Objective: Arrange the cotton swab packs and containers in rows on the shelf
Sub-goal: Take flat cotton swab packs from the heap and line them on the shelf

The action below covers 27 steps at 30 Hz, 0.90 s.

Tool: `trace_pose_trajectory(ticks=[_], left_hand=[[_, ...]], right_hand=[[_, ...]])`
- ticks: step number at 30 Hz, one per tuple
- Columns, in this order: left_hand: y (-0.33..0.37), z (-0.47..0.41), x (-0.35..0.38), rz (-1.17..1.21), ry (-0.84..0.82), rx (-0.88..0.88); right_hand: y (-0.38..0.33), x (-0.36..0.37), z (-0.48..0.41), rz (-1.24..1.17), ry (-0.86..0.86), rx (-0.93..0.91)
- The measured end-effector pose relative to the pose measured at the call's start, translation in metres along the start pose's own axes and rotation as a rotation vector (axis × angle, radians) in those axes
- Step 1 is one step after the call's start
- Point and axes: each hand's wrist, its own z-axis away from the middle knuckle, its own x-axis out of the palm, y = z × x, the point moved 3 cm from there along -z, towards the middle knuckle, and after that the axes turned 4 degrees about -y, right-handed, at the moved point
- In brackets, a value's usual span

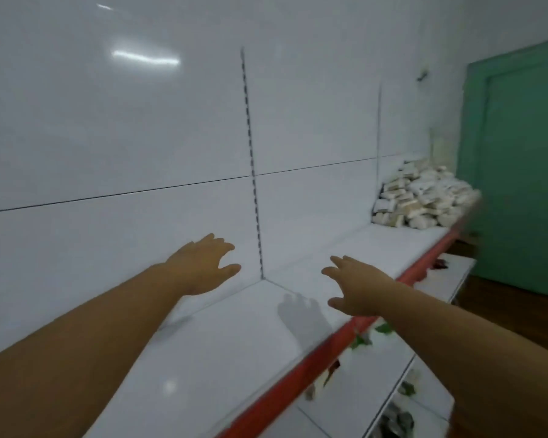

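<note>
The left hand [203, 265] and the right hand [358, 289] are bare, with broad backs and short, rounded fingertips [229, 248]; the left forearm [92, 336] and the right forearm [456, 330] are bare as well, smooth and full in shape, as far as the view reaches; blur hides nails, fine lines and any small marks.

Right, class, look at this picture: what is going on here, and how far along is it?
A person reaches both arms out over a white shelf with a red front edge. The left hand and right hand are open, fingers spread, holding nothing. The cotton swab packs lie in a loose heap at the shelf's far end, near a green door, apart from both hands. No rows have been laid yet.
</note>
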Motion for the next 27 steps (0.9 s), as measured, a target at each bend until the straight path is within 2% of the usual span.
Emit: trace_pose_trajectory(ticks=[5, 8, 11, 17, 22, 27], left_hand=[[0.165, -0.085, 0.011, 0.105, -0.122, 0.174], [0.237, -0.122, 0.018, 0.001, -0.193, 0.241], [0.298, -0.168, 0.008, 0.099, -0.207, 0.266], [0.389, -0.279, 0.003, 0.142, -0.163, 0.349], [0.454, -0.383, 0.027, 0.203, -0.173, 0.449], [0.524, -0.488, 0.040, 0.230, -0.161, 0.459]], right_hand=[[0.141, -0.009, 0.038, -0.017, -0.042, 0.172], [0.208, -0.010, 0.056, -0.026, -0.089, 0.237], [0.268, -0.016, 0.058, -0.059, -0.069, 0.267], [0.380, -0.012, 0.033, -0.059, -0.045, 0.322], [0.473, 0.003, 0.003, -0.005, -0.128, 0.388], [0.576, -0.014, -0.011, -0.036, -0.104, 0.473]])
